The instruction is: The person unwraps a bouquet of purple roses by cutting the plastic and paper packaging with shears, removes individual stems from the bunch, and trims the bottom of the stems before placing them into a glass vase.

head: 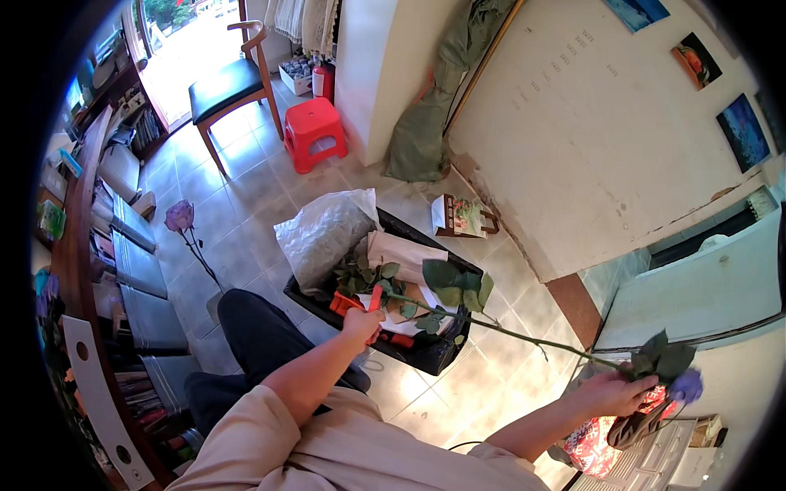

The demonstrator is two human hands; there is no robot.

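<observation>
My left hand [363, 325] grips a red plastic hand tool [376, 298], probably a rose stem stripper, over a black-lined bin. The cut end of a long green rose stem [522, 336] meets the tool; whether its jaws are closed around the stem is too small to tell. At the other end, my right hand [614, 393] holds the stem just below dark leaves [660, 356] and a purple-blue rose bloom [686, 385]. Beneath the stem, the bin [439, 362] contains cut leaves [362, 276], brown paper [402, 251] and clear plastic wrapping [328, 236].
A single mauve rose [180, 216] stands upright at my left, beside a shelf of books [132, 386]. Ahead are a red plastic stool [313, 126] and a wooden chair [230, 92]. A paper bag [463, 216] sits by the wall; a red patterned bag [589, 445] is under my right arm.
</observation>
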